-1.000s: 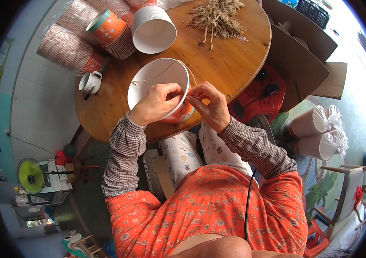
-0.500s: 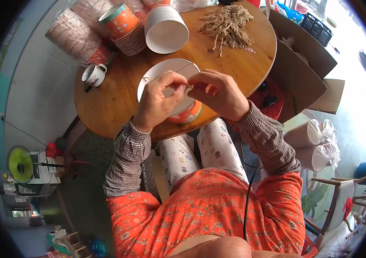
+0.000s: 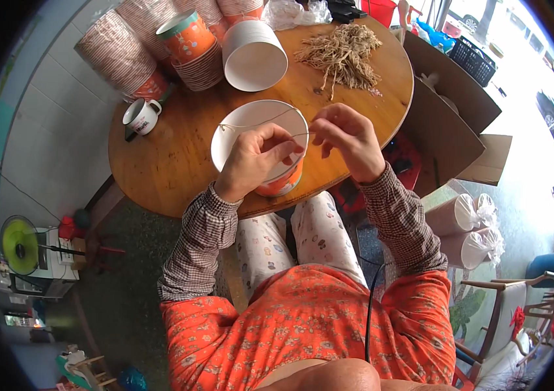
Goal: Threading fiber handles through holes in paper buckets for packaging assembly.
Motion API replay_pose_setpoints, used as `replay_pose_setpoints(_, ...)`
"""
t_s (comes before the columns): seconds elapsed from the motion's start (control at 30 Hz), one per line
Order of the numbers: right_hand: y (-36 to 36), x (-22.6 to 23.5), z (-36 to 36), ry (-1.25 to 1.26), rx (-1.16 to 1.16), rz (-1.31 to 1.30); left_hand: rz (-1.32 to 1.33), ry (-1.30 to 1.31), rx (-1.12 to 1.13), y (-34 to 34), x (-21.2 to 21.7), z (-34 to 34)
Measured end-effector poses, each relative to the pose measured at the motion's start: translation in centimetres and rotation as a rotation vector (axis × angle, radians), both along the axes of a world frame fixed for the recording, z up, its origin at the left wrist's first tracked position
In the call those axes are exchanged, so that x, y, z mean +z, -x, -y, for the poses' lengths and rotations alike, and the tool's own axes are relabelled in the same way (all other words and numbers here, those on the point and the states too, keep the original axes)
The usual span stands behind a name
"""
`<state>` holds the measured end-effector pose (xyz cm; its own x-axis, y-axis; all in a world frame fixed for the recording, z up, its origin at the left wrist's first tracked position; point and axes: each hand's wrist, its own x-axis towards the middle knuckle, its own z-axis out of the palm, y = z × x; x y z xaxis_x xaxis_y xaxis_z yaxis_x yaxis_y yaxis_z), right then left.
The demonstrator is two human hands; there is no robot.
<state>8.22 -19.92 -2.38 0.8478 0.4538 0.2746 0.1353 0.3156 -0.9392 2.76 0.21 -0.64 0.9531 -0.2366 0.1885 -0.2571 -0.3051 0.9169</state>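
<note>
An orange paper bucket [image 3: 280,187] with a white inside stands at the near edge of the round wooden table. A thin tan cord [image 3: 251,126] runs across its mouth, with a knot by the left rim. Over the bucket's near right rim, my left hand [image 3: 260,156] pinches the cord between thumb and fingers. Just right of the rim, my right hand [image 3: 350,138] has its fingers closed on the cord's other stretch. A short length spans the gap between both hands. The fingertips partly hide the cord's end.
Stacked paper buckets [image 3: 254,58] and wrapped stacks [image 3: 117,55] crowd the far left of the table [image 3: 159,169]. A white mug [image 3: 142,117] sits at the left. A heap of tan cords [image 3: 345,55] lies far right. Beyond the right edge stands a cardboard box [image 3: 443,117].
My hands have drawn apart; the right one moved right, leaving a stretch of cord showing between them. The left hand shifted slightly right and down.
</note>
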Motion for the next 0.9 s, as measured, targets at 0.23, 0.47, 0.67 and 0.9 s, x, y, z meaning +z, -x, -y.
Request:
replay_pose_setpoints(0.23, -1.6, -4.9, -0.8, 0.200, -0.004, -0.256, -0.143, 0.247, 0.064, 0.0, 0.1, -0.2)
replay_pose_setpoints(0.47, -1.0, -3.5, -0.4, -0.116, 0.247, -0.474, -0.177, 0.315, 0.103, 0.1, 0.5, -0.2)
replay_pose_setpoints(0.67, 0.0, -0.6, -1.7, -0.037, 0.038, -0.028, -0.145, 0.331, 0.149, 0.6, 0.6, -1.2)
replay_pose_setpoints(0.9, -0.1, -0.2, -1.3, 0.323, -0.233, 0.422, -0.130, 0.308, 0.138, 1.9, 1.6, -2.5)
